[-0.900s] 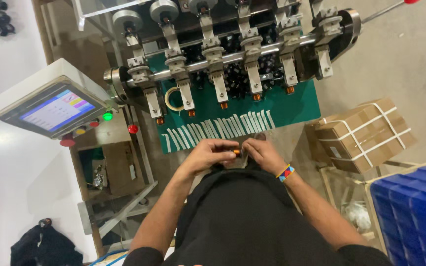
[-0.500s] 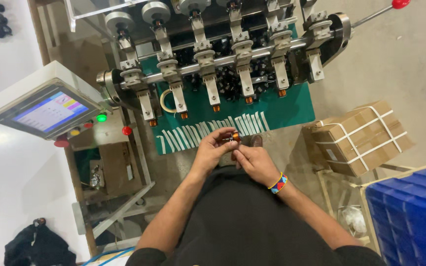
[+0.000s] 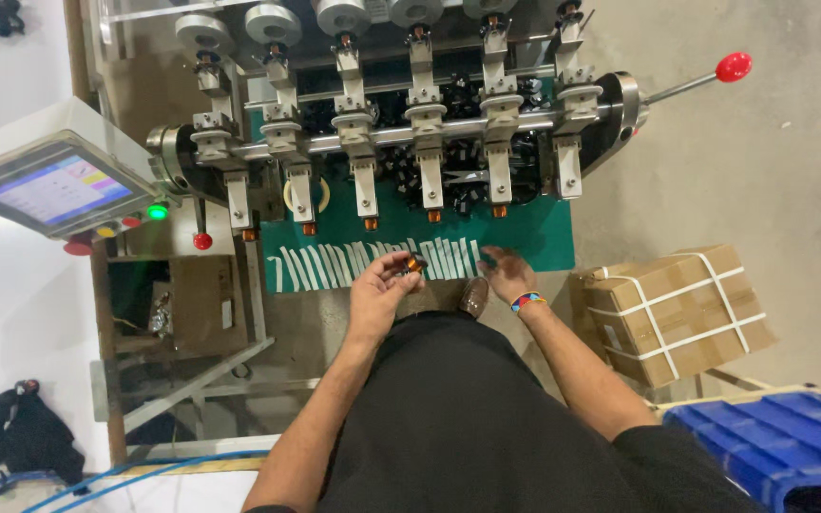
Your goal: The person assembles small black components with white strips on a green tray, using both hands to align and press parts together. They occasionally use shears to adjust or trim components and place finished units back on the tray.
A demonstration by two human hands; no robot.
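Grey concrete floor [image 3: 762, 171]; on it, a multi-spindle winding machine [image 3: 401, 123] with a green work deck [image 3: 525, 233] along its near edge. Item: row of white strips [image 3: 372, 258], laid side by side across the deck's near edge, probably so each sits within easy reach. Item: small copper-wound coil [image 3: 412, 263], pinched in the fingertips of my left hand [image 3: 377, 290], raised just above the strips, likely for a look at it. Item: my right hand [image 3: 504, 275], fingers spread loosely, empty, tips touching the right end of the strip row. Item: touchscreen control panel [image 3: 54, 190], far left, tilted up toward me, green lamp [image 3: 156, 212] lit beside it. Item: strapped cardboard box [image 3: 677, 309], right of the deck. Item: blue plastic crate [image 3: 781, 442], near right. Item: red-knobbed lever [image 3: 732, 66], far right of the machine.
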